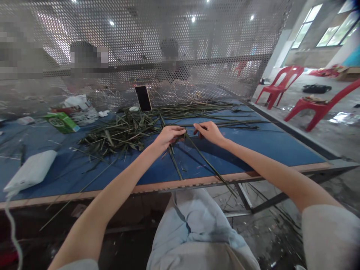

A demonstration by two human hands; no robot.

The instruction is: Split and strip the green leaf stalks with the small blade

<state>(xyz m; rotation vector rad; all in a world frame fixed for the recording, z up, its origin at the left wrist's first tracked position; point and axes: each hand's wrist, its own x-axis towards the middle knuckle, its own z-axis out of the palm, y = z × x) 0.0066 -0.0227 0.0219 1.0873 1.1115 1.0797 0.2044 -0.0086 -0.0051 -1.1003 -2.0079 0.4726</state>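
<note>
My left hand pinches long green leaf strips between thumb and fingers above the blue tabletop. One strip slants from the fingertips down to the right and past the front edge of the table. Another strip runs under the hand toward that edge. Just to the right, my right hand is closed with its fingers bent in a pinch. Whatever it may hold is too small to make out. A gap separates the two hands.
A heap of cut leaf pieces lies left of my hands, with long strips behind. A phone leans near the perforated metal screen. Leftward are a green box and a white power bank with a cable. Red chairs stand right.
</note>
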